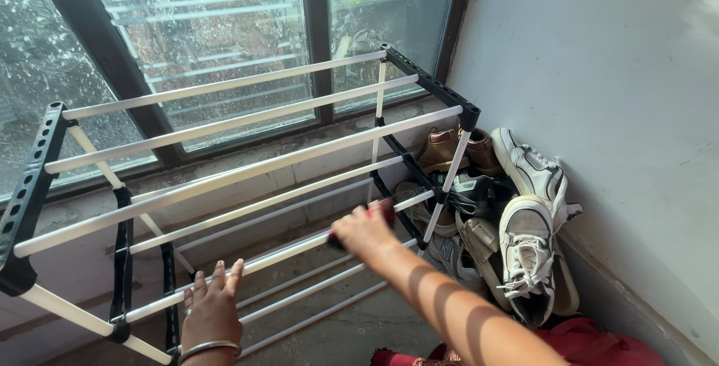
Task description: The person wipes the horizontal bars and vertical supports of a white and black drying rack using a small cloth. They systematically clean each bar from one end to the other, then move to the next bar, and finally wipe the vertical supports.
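Note:
A low shoe rack of white rods and black side frames stands empty under a window. My left hand rests on a lower front rod at the near left, fingers laid flat over it, a bangle on the wrist. My right hand reaches over the middle tier and presses a small dark and red object against a white rod near the rack's right frame. My fingers hide most of that object.
A heap of shoes lies in the corner right of the rack: a white sneaker, another white sneaker, brown shoes. A grey wall closes the right side. The spotted window is behind. Red fabric shows at the bottom.

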